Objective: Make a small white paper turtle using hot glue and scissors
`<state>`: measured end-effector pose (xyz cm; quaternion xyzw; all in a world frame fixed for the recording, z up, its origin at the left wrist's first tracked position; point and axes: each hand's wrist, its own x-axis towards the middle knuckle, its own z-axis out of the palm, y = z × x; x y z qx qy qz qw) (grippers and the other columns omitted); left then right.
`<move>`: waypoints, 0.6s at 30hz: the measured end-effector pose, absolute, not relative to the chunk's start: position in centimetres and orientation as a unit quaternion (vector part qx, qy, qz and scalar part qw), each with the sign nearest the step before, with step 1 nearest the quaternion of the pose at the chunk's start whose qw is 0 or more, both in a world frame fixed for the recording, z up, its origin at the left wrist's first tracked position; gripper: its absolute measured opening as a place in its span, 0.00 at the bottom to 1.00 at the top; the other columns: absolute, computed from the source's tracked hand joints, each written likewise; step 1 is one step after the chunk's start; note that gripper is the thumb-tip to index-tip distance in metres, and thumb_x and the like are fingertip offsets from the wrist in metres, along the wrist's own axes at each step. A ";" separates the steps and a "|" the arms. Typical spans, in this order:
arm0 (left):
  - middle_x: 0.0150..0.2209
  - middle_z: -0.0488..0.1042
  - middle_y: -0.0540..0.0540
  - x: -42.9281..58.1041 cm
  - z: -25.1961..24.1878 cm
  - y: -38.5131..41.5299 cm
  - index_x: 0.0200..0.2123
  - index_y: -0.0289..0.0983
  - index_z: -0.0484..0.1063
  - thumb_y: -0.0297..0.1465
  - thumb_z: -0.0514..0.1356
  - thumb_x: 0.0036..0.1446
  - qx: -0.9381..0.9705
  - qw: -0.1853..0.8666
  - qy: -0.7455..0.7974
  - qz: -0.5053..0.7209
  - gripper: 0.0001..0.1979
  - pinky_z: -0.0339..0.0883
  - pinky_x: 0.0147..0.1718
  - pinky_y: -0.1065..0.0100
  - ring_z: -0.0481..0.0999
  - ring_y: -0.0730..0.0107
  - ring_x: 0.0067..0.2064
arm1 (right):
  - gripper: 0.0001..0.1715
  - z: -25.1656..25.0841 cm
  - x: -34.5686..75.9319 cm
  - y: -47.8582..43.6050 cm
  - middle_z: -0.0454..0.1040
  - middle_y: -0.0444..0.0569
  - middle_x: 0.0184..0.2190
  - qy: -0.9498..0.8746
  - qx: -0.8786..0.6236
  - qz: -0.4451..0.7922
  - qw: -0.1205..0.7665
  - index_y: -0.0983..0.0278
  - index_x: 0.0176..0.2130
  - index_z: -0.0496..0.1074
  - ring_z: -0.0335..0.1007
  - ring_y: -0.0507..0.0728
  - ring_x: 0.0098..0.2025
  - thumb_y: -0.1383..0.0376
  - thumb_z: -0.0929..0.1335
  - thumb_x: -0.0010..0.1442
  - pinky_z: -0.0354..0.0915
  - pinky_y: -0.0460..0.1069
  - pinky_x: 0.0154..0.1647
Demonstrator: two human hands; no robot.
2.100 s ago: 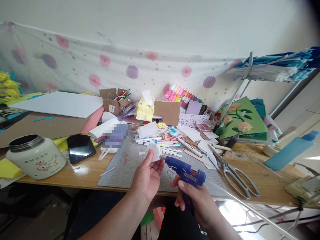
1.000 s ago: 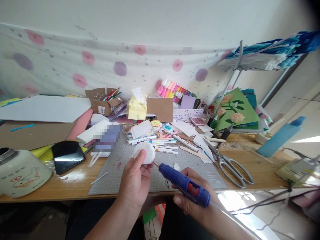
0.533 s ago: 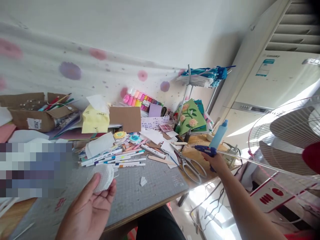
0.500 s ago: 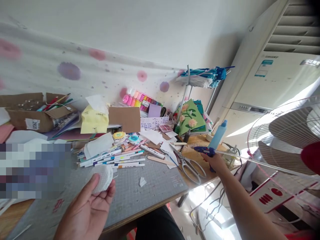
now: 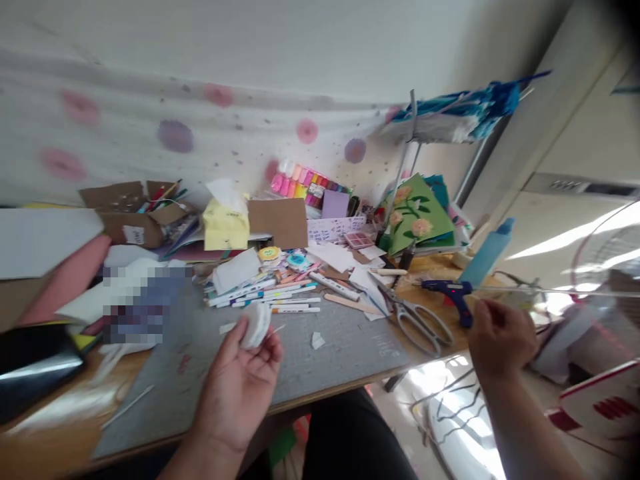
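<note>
My left hand [image 5: 240, 380] pinches a thick white round pad [image 5: 257, 325] between thumb and fingers, its edge turned toward me, above the grey cutting mat [image 5: 345, 360]. A blue glue gun [image 5: 453, 293] lies at the table's right end, a long pale stick running out of its back. Just right of its handle and below that stick is my right hand [image 5: 503, 340], slightly blurred, with curled fingers. Whether it holds anything is hidden. Between the hands are small white paper scraps [image 5: 317, 341] and large grey-handled scissors [image 5: 420, 323].
Several markers [image 5: 270, 293] and papers crowd the mat's back. Behind stand a cardboard box [image 5: 133, 227], a yellow tissue pack [image 5: 226, 223] and a coloured clay set [image 5: 310, 183]. A blue bottle [image 5: 487, 253] stands behind the glue gun. Cables [image 5: 460, 407] hang below the table's right side.
My right hand has let go of the glue gun's handle and moved right. The pad in my left hand has turned edge-on. The view has swung left.
</note>
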<state>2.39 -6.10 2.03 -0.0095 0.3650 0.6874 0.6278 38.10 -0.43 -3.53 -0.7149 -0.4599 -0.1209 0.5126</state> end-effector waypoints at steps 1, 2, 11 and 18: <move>0.25 0.71 0.47 2.7 2.1 -6.2 0.32 0.33 0.73 0.28 0.55 0.60 -0.003 0.625 0.367 0.689 0.07 0.71 0.23 0.72 0.73 0.73 0.25 | 0.20 -3.5 35.6 -1.5 0.69 0.60 0.35 -0.466 -0.691 -0.104 0.542 0.66 0.36 0.70 0.65 0.68 0.43 0.53 0.60 0.60 0.59 0.62 0.45; 0.26 0.72 0.46 3.0 2.2 -6.4 0.33 0.34 0.73 0.27 0.56 0.59 0.009 0.621 0.369 0.692 0.07 0.71 0.24 0.73 0.73 0.73 0.26 | 0.17 -3.3 32.8 -2.5 0.70 0.58 0.34 -0.513 -0.620 -0.014 0.593 0.65 0.34 0.71 0.66 0.66 0.41 0.54 0.65 0.57 0.60 0.61 0.45; 0.28 0.74 0.46 3.7 2.4 -8.7 0.31 0.33 0.73 0.26 0.58 0.55 0.116 0.598 0.356 0.709 0.04 0.71 0.24 0.69 0.73 0.69 0.27 | 0.32 0.9 15.7 -5.0 0.66 0.43 0.14 -0.475 -0.357 0.712 0.375 0.68 0.22 0.71 0.57 0.47 0.14 0.41 0.65 0.52 0.52 0.42 0.14; 0.30 0.76 0.47 3.0 2.6 -9.3 0.29 0.33 0.74 0.23 0.59 0.53 0.109 0.579 0.362 0.723 0.04 0.68 0.21 0.73 0.73 0.72 0.27 | 0.16 0.8 14.4 -5.6 0.63 0.36 0.13 -0.445 -0.350 0.731 0.380 0.65 0.21 0.66 0.52 0.44 0.13 0.59 0.73 0.45 0.46 0.41 0.13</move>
